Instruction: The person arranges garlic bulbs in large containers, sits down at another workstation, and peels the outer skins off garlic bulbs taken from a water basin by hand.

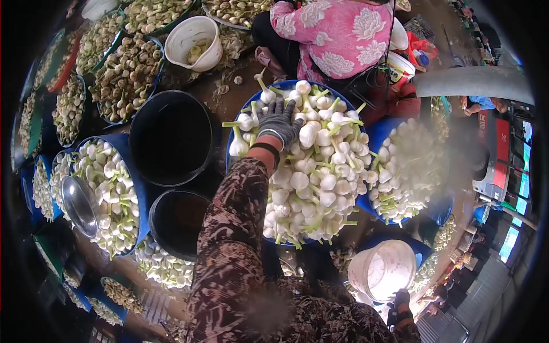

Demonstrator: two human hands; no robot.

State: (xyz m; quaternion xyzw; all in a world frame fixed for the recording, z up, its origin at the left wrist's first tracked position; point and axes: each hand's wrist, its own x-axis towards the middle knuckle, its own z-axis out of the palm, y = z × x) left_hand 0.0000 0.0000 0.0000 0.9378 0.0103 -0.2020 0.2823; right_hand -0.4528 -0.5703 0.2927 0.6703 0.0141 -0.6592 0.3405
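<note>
A blue tub [231, 150] is heaped with white garlic bulbs [311, 171] with short green stems. My left hand [278, 122], in a dark grey glove, lies on the far left part of the heap with its fingers spread over the bulbs. Low on the right, my right hand [402, 298], also in a dark glove, is at the edge of a white plastic bucket [366, 271] and seems to grip it. The bucket is tilted and its inside looks bright; the fingers of that hand are partly hidden.
Two black barrels [170, 138] stand left of the tub. Further left are tubs of garlic, one with a metal bowl [80, 206] on it. A person in a pink flowered top [337, 37] sits beyond. Another garlic tub [394, 171] stands right, partly blurred. A white bucket [194, 43] stands behind.
</note>
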